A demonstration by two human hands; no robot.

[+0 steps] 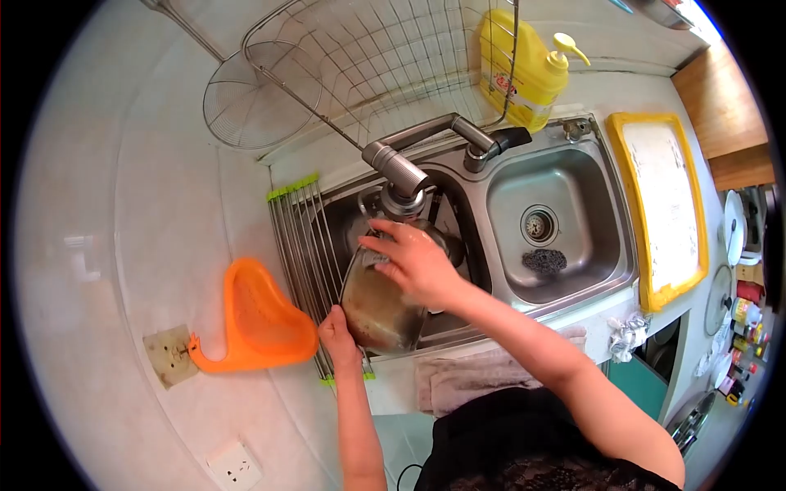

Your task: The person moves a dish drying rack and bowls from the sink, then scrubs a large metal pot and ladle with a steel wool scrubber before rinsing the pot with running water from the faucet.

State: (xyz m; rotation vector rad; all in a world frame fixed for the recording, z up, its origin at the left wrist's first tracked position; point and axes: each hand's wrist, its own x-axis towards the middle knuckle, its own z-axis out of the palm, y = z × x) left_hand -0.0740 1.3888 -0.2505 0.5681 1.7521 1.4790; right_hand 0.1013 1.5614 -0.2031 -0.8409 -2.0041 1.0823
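Note:
A stained metal pan (383, 307), brownish on its surface, is tilted over the left sink basin, below the faucet head (399, 173). My left hand (337, 337) is closed on the pan's near left edge. My right hand (422, 266) lies over the pan's upper part, fingers stretched and apart, covering some of it; whether a small thing sits under the fingers I cannot make out. Beneath the pan, dark cookware (468, 245) shows in the left basin, mostly hidden. A roll-up drying rack (304, 237) with green ends spans the basin's left side.
The right basin (573, 192) holds a dark scouring pad (544, 261). Behind stand a yellow pump bottle (524, 74) and a wire basket (393, 57). An orange drainer (266, 323) hangs on the left wall. A cloth (467, 376) lies at the front edge; a yellow-rimmed board (661, 204) is at right.

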